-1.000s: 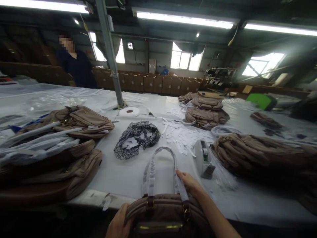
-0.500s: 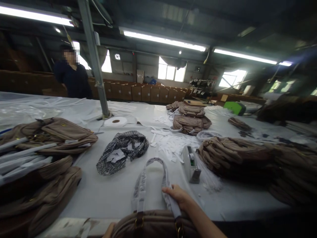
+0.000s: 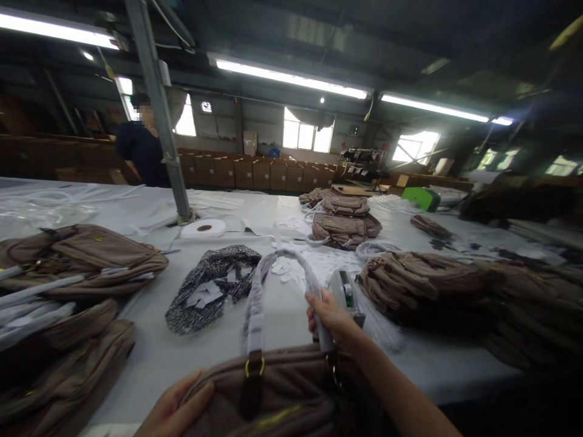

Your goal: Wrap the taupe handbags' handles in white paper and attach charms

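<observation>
Bag [image 3: 280, 388], right hand [image 3: 331, 314] clasping handle [image 3: 255, 312], left hand [image 3: 180, 403] holding side [image 3: 221, 394]

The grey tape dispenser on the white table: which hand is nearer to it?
Right. The right hand, gripping the white-wrapped handle of a brown fabric bag, is just in front of the dispenser; the left hand, holding the bag's side, is farther left.

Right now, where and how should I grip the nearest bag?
Probably by the wrapped handle, from above: it arches over the bag, leaving an open loop. The right hand grips its right leg; the left hand holds the bag's left side.
</observation>
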A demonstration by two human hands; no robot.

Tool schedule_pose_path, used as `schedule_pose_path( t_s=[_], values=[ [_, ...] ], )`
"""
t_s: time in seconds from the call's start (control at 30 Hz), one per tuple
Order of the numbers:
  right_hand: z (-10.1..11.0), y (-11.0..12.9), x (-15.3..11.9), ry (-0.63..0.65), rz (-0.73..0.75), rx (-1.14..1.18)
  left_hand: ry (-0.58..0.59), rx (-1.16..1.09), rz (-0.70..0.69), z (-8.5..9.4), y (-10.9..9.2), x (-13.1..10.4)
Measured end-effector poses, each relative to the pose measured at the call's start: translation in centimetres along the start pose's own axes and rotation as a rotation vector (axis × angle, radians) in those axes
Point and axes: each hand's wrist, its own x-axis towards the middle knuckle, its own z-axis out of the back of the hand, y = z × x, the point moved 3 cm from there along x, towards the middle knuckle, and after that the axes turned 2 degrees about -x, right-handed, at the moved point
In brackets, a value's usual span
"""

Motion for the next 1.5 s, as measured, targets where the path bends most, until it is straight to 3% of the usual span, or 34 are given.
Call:
schedule_pose_path(
  t_s=[0.07,0.1,0.17,0.27,0.33,0.47,0.53,0.6,0.73,0.87,1.03,1.2,1.3,1.4,1.5],
  values=[
    [0.2,1.1,2.8,-0.082,0.032,-0.074,0.083,0.168,-0.02,-0.2,-2.0,2.8],
    [0.2,1.4,4.1,-0.121,0.05,-0.123,0.006,0.318,-0.07,0.1,-2.5,4.4],
    [-0.1,1.3,5.7,-0.185,0.093,-0.235,-0.132,0.415,-0.1,0.6,-2.1,7.5],
    [-0.8,-0.1,5.3,-0.215,0.175,-0.403,-0.28,0.484,-0.135,1.5,0.0,10.0],
    [-1.3,-2.0,3.4,-0.189,0.221,-0.487,-0.366,0.516,-0.15,2.0,1.2,9.7],
    [-2.8,-7.7,-1.2,-0.076,0.316,-0.723,-0.552,0.554,-0.147,2.0,2.6,6.1],
    [-3.5,-10.7,-2.8,-0.053,0.368,-0.874,-0.552,0.612,-0.14,1.0,3.5,4.5],
    [-3.9,-12.7,-3.7,-0.089,0.413,-0.957,-0.469,0.709,-0.13,-0.6,4.8,4.0],
    [-4.1,-13.8,-4.1,-0.167,0.458,-0.978,-0.401,0.849,-0.112,-2.6,7.4,4.4],
    [-3.9,-13.0,-4.3,-0.182,0.463,-0.926,-0.341,0.927,-0.107,-2.3,8.2,5.5],
    [-3.9,-12.8,-4.9,-0.223,0.455,-0.895,-0.289,0.954,-0.114,-1.2,7.4,6.7],
    [-4.6,-13.8,-4.7,-0.194,0.513,-0.949,-0.429,0.791,-0.048,-1.4,5.5,6.4],
    [-4.7,-15.7,-3.8,-0.219,0.587,-1.001,-0.411,0.618,-0.043,-1.7,4.0,6.3],
    [-4.8,-17.4,-2.7,-0.208,0.689,-1.019,-0.394,0.534,-0.106,-0.8,2.0,7.2],
    [-4.0,-16.7,-1.8,-0.242,0.673,-0.91,-0.471,0.547,-0.118,0.3,0.9,8.5]
  ],
)
